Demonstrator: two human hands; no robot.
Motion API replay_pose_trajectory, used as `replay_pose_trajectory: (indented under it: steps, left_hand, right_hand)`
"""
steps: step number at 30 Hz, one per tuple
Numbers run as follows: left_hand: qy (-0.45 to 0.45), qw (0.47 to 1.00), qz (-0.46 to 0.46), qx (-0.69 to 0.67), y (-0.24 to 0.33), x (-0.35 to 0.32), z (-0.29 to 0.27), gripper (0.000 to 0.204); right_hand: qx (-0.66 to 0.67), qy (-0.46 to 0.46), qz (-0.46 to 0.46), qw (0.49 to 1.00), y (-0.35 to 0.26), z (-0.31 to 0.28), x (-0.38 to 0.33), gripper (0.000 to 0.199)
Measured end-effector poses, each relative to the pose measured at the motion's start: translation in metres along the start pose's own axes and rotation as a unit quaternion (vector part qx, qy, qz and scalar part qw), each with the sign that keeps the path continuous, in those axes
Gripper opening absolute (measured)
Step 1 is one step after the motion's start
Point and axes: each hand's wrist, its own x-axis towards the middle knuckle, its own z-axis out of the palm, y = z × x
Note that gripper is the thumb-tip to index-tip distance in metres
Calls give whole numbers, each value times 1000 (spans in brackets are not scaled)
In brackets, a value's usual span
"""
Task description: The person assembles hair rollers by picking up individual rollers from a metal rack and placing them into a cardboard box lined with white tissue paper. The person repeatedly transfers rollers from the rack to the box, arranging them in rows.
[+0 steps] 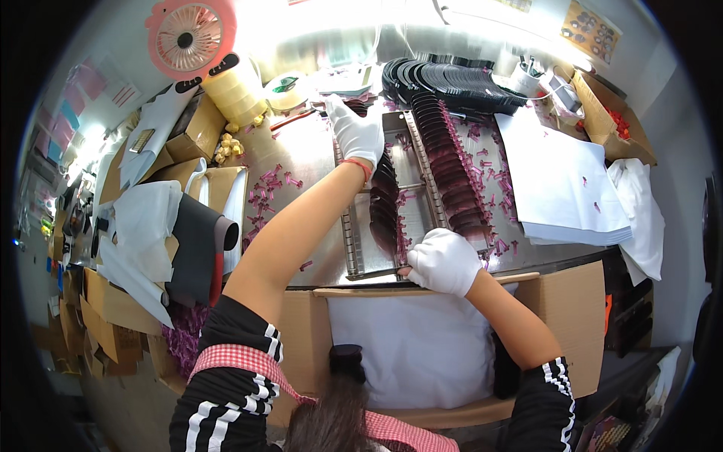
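My left hand (355,134), in a white glove, reaches over the far left part of a metal rack (350,239). Its visible fingers are spread, and the back of the hand partly hides what lies beneath. A row of dark purple-tinted lenses (384,207) leans inside the rack, with small pink-purple tabs along its right edge. At the rack's near end, my right hand (446,264), also gloved, is curled with a bare fingertip pressed on the near bar. A second lens row (449,166) stands just right of the rack.
Loose pink-purple pieces (263,192) are strewn over the metal table. Black curved parts (444,84) line the back. White sheets (561,181) are stacked to the right. An open cardboard box (568,324) with white lining sits before me. Tape rolls (233,94) and a pink fan (188,41) stand back left.
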Motion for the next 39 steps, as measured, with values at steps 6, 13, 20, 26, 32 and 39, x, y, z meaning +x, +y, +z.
replay_pose_trajectory:
  steps: [6,13,20,26,32,39]
  left_hand:
    - [1,1000,25,-18,-14,25,14,82]
    - [-14,997,-32,73,-19,46,36,66]
    - [-61,991,27,115,-40,70,49,38]
    - [-132,980,-15,151,-33,77,52,29]
    - [-170,975,48,132,-23,75,64,26]
    - [-256,777,422,391,-49,104,72,28]
  right_hand:
    - [10,13,-6,1000,3,0,0,29]
    - [11,44,-8,999,3,-2,-3,32]
    - [18,21,3,1000,3,-1,-5,26]
    - [17,28,4,999,5,-2,-7,25]
    - [19,21,5,1000,9,-9,-11,26]
    - [16,16,6,1000,6,-8,-11,28]
